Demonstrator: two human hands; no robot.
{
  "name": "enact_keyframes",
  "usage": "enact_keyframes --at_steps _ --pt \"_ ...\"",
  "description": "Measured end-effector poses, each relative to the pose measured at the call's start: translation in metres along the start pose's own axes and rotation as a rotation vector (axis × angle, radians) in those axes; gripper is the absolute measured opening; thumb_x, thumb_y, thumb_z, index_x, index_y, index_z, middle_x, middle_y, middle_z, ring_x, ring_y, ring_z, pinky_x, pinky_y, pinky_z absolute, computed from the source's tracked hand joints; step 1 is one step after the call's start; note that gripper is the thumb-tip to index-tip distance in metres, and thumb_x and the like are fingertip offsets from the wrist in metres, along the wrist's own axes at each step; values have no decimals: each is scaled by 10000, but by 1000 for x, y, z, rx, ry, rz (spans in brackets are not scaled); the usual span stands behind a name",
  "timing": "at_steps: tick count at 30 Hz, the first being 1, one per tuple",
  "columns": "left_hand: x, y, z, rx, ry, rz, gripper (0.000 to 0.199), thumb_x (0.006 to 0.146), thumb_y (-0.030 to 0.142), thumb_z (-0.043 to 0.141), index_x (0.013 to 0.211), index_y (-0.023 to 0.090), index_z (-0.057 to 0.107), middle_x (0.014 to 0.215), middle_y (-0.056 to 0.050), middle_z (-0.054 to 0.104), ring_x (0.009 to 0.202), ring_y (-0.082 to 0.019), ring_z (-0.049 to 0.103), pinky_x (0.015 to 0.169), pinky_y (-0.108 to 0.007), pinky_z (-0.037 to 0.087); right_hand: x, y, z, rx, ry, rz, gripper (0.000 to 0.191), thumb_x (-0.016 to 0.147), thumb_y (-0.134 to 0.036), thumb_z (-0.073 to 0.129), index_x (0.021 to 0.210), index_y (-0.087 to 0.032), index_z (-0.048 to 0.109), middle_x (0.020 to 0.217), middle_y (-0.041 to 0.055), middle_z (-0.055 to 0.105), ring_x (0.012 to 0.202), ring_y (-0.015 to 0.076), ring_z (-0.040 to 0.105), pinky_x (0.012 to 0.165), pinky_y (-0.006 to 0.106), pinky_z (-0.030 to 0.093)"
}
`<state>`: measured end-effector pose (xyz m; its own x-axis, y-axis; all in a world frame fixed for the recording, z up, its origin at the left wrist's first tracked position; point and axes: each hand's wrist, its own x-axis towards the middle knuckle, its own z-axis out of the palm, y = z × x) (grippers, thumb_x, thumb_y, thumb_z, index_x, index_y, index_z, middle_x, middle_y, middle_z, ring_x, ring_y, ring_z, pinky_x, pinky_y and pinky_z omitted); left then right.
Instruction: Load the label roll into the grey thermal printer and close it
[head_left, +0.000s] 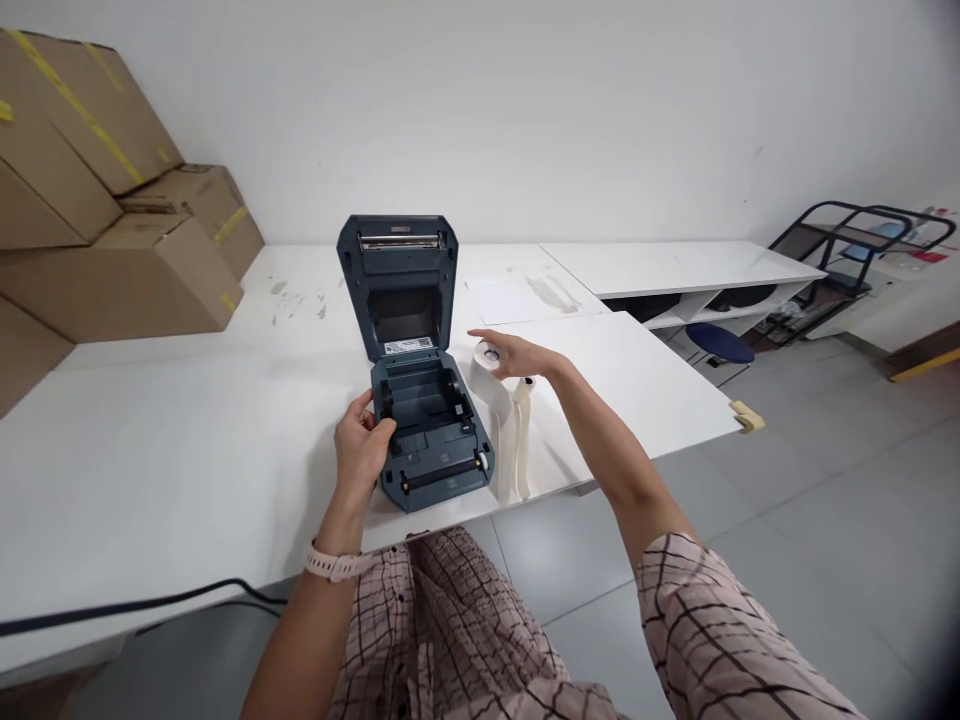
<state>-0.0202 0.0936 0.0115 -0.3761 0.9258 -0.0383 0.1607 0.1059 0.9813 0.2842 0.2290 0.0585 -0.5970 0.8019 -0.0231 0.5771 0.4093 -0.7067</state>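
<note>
A dark blue-grey label printer (431,425) stands on the white table with its lid (401,285) raised and its inner bay showing no roll. My left hand (360,445) grips the printer's left side, thumb over the edge of the body. To the right of the printer stands a white label roll (487,356), its loose strip trailing toward the table's front edge. My right hand (514,354) is at the top of this roll, fingers apart around its upper rim. Just right of it stands a narrower roll (527,384), also with a strip hanging forward.
Cardboard boxes (112,270) are stacked at the left end of the table (187,430). A black cable (150,602) crosses the front left. A sheet of paper (502,300) lies behind the rolls. On the right are a blue stool (718,343) and a black-framed cart (847,245).
</note>
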Motion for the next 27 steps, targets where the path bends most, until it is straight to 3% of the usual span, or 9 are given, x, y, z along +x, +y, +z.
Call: enact_keyframes --at_steps 3,6,10,13,15,17,21,24,27 --pt "0 0 0 -14 -2 2 820 607 287 649 1395 59 643 660 88 415 622 -121 436 616 -268 368 -35 19 -2 293 111 -45 922 775 -302 752 1623 -293 390 1679 142 450 1565 316 423 1244 568 392" --pt "0 -1 1 -28 0 6 796 611 283 648 1377 66 657 660 85 416 620 -121 431 615 -269 367 -80 38 9 482 277 22 824 820 -304 713 1593 -344 433 1647 122 506 1539 318 468 1220 624 407" --pt "0 -1 2 -36 4 7 796 606 270 642 1371 51 663 649 85 409 608 -120 417 602 -268 357 -110 50 45 530 236 190 756 757 -409 855 1458 -303 590 1523 127 633 1428 342 580 1115 568 530" --pt "-2 0 2 -45 4 28 772 613 256 638 1357 54 675 652 79 415 611 -120 419 599 -266 359 -111 43 58 588 237 174 648 739 -580 869 1265 -242 696 1206 119 777 1160 331 727 1031 524 574" --pt "-3 1 2 -46 -4 26 759 622 245 638 1357 58 677 660 74 417 613 -118 415 598 -266 358 -109 27 51 638 245 45 703 717 -691 849 1235 -241 698 1053 107 786 1000 317 756 940 500 598" --pt "-4 2 1 -44 -14 11 760 631 232 636 1371 63 670 666 72 412 613 -118 408 596 -266 352 -104 0 35 604 184 -136 758 723 -739 820 1284 -250 675 1022 100 777 944 305 750 884 481 602" --pt "-5 2 1 -65 -15 8 752 635 223 630 1370 68 667 663 74 401 615 -120 410 604 -267 359 -69 -76 21 155 -79 -324 512 979 -522 661 1418 -264 612 1329 112 726 1161 278 700 1017 457 549" --pt "-3 -1 2 -65 -8 9 759 631 214 638 1376 70 659 669 73 419 614 -122 425 606 -269 367 -22 -112 42 -259 -139 -316 449 1017 -317 591 1452 -205 587 1463 159 661 1262 322 661 1057 493 512" --pt "-2 -3 2 -56 -17 -2 753 649 202 645 1391 74 650 678 67 442 613 -125 441 600 -274 374 13 -117 73 -503 -228 -292 453 967 -182 619 1419 -149 611 1375 193 712 1201 352 694 1034 524 511"
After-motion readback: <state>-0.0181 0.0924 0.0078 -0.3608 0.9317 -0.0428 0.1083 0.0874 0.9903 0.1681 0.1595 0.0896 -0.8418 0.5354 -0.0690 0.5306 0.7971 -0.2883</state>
